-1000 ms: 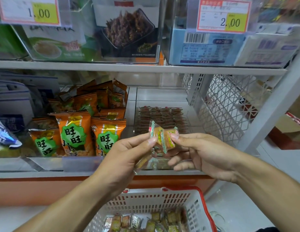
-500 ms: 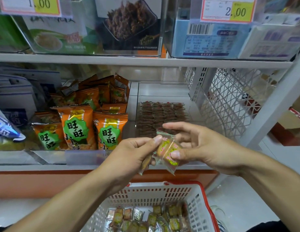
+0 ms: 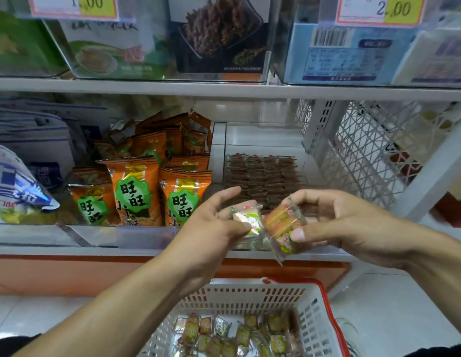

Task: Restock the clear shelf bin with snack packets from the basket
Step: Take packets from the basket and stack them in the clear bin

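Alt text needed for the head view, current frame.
Two hands, left hand and right hand, each pinch a small snack packet, pale and orange, before a clear shelf bin partly stocked with dark packets. Below, a white basket holds more.

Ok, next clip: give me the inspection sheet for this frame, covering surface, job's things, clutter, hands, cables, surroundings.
Surface: white shelf with an orange strip beneath it.
Job's things: clear bin holds rows of dark packets towards the front, its back part bare; white basket with a red rim below, small snack packets in its bottom.
Clutter: orange snack bags in the neighbouring bin.
Hands: left hand holds a pale packet; right hand pinches an orange packet; both in front of the bin.
Cables: nothing seen.
Surroundings: upper shelf with boxed goods and price tags; white mesh panel at right.
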{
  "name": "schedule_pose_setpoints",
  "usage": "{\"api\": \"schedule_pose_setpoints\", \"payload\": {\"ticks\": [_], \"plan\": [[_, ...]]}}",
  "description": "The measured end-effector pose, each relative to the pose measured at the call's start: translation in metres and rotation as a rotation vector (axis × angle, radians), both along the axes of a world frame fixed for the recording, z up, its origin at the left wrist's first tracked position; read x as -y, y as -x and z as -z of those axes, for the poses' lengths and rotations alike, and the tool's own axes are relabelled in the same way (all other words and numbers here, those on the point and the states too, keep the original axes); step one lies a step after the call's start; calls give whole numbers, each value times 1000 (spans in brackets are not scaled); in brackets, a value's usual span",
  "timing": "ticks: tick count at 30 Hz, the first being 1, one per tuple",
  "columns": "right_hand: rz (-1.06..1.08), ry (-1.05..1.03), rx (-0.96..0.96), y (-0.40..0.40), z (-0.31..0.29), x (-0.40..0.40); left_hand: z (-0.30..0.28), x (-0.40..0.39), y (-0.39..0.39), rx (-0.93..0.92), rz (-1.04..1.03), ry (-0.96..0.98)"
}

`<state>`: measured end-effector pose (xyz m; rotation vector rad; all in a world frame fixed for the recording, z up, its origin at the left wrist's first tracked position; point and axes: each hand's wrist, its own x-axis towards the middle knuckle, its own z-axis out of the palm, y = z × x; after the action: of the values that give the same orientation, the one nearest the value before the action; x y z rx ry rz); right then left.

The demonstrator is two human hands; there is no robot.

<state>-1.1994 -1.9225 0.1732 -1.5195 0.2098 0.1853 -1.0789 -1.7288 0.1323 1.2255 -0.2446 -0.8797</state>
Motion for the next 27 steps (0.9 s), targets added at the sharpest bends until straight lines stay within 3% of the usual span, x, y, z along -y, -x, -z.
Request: {"api": "schedule_pose_setpoints", "payload": {"ticks": [7,15,19,21,24,27], "plan": [[31,79,15,-4,10,-4,1,2,9,57,-34,11],[-14,158,9,-4,19,-7,5,3,17,39,94,-6],[-44,341,107,-7,9,-2,8,7,18,91,93,10],[76,593,144,-10,4,13,11,8,19,234,58,-34],[243,1278,130,-16,-1,36,16,4,20,803,82,-261],[131,1527,-89,-23,11,47,23,5,23,1250,223,-460]]}}
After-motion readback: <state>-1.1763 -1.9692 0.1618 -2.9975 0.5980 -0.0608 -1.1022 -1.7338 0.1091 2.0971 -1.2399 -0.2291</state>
